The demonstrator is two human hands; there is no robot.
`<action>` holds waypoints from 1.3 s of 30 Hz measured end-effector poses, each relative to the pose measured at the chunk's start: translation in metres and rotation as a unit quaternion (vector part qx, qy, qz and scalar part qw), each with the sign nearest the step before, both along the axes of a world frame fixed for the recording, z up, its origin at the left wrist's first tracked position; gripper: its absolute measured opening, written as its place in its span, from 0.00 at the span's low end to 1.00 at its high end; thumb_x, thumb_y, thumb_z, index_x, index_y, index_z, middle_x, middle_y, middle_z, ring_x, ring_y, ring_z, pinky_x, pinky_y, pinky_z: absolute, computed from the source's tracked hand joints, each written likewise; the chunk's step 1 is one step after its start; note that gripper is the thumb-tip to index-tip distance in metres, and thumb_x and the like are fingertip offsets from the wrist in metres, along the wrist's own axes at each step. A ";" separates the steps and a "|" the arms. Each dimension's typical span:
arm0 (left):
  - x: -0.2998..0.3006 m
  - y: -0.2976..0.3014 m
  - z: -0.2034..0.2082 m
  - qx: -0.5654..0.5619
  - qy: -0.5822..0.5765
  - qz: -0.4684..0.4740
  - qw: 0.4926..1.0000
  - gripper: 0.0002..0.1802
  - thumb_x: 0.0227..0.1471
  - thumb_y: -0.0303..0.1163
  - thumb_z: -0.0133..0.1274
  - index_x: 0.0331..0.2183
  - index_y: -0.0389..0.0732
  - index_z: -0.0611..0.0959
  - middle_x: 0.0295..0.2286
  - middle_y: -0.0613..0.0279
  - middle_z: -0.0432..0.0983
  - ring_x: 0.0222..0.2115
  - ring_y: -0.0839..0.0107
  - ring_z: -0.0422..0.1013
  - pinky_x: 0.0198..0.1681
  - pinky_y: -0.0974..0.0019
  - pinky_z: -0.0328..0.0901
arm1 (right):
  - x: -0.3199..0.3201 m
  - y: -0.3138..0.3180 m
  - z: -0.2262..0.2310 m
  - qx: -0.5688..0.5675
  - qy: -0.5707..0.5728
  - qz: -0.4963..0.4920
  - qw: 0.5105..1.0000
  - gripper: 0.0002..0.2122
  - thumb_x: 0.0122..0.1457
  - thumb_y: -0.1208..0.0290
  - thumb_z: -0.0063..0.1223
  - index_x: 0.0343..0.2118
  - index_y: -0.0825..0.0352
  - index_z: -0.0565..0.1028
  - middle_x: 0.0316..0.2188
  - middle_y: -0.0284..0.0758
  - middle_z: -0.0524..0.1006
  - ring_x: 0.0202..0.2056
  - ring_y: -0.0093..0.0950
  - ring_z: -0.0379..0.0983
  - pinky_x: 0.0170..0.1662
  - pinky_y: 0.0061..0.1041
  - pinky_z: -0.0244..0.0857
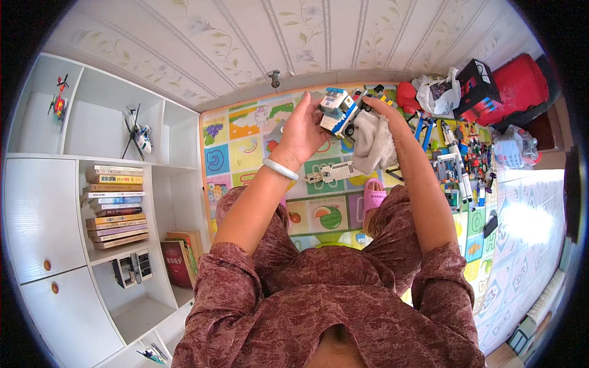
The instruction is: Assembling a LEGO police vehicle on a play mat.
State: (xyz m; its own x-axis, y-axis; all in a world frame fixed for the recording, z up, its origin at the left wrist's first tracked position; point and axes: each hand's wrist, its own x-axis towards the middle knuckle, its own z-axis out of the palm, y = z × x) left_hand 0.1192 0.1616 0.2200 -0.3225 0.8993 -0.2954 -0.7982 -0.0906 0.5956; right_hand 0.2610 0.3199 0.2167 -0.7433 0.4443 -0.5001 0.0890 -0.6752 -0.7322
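My left hand [303,130] grips a white and blue toy brick vehicle [338,110], held up in front of me above the play mat. My right hand [381,113] reaches to the vehicle's right side and holds a grey cloth [372,145] that hangs down below it. A pale bangle [280,168] sits on my left wrist. A flat white and grey brick piece [334,173] lies on the mat beneath my hands. My knees in a reddish patterned garment and a pink slipper [372,196] show below.
A colourful picture mat [245,141] covers the floor. Several toy brick models [460,165] stand at the right, near a white plastic bag [437,92], a black crate [477,86] and a red bag [518,86]. A white shelf unit [98,184] with stacked books [115,205] and toy helicopters stands left.
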 end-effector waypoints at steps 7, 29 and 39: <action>-0.010 -0.009 0.002 0.036 -0.076 0.014 0.996 0.33 0.57 0.56 0.41 0.49 0.36 0.71 0.45 0.54 0.69 0.46 0.59 0.67 0.48 0.56 0.62 | 0.002 0.003 0.002 -0.105 0.037 -0.018 0.994 0.15 0.53 0.57 0.57 0.35 0.64 0.77 0.29 0.35 0.79 0.26 0.28 0.76 0.30 0.28 0.72; -0.011 -0.009 0.010 0.092 0.030 0.041 0.994 0.23 0.53 0.16 0.43 0.52 0.35 0.69 0.50 0.45 0.67 0.52 0.58 0.66 0.56 0.65 0.64 | 0.002 0.009 0.004 -0.158 0.184 -0.020 0.970 0.16 0.55 0.56 0.54 0.38 0.64 0.76 0.32 0.37 0.80 0.30 0.32 0.77 0.35 0.31 0.74; -0.009 -0.008 0.017 0.060 0.106 0.054 0.991 0.21 0.53 0.17 0.47 0.50 0.40 0.72 0.49 0.52 0.70 0.48 0.63 0.70 0.51 0.65 0.68 | 0.003 0.009 0.006 -0.185 0.174 -0.037 0.966 0.16 0.55 0.55 0.53 0.37 0.64 0.77 0.30 0.37 0.80 0.28 0.30 0.76 0.33 0.30 0.73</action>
State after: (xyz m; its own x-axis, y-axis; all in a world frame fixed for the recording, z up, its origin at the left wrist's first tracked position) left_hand 0.1105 0.1538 0.2368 -0.4623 0.8807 -0.1036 -0.6386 -0.2496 0.7279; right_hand 0.2641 0.3284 0.2229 -0.8687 0.3407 -0.3596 -0.1778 -0.8920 -0.4156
